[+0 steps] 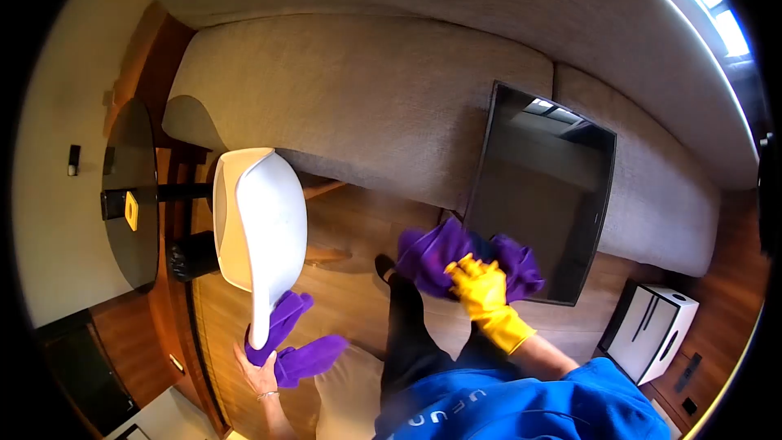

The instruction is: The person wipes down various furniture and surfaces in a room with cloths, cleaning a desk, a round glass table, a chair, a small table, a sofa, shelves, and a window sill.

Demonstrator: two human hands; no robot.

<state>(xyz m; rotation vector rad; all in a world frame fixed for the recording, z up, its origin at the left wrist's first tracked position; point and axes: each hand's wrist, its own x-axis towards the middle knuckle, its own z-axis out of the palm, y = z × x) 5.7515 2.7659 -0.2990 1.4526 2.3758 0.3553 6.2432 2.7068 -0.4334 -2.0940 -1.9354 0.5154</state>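
Observation:
My left hand [259,376], bare with a bracelet at the wrist, grips a purple cloth [308,361] folded against the narrow end of a white chair seat [275,208]. Part of that cloth lies behind the chair edge, and some fingers are hidden. My right hand [482,293] wears a yellow rubber glove and is closed on a bunched purple cloth [432,257]. This second cloth overlaps the lower left edge of a dark flat screen [542,195], which is in front of the sofa.
A long beige sofa [350,90] runs across the back. At the left are a dark oval table [130,253] with a yellow object [131,211] and a black bin [193,256]. A white box-shaped unit [652,330] stands at the right. Wooden flooring [358,216] shows between.

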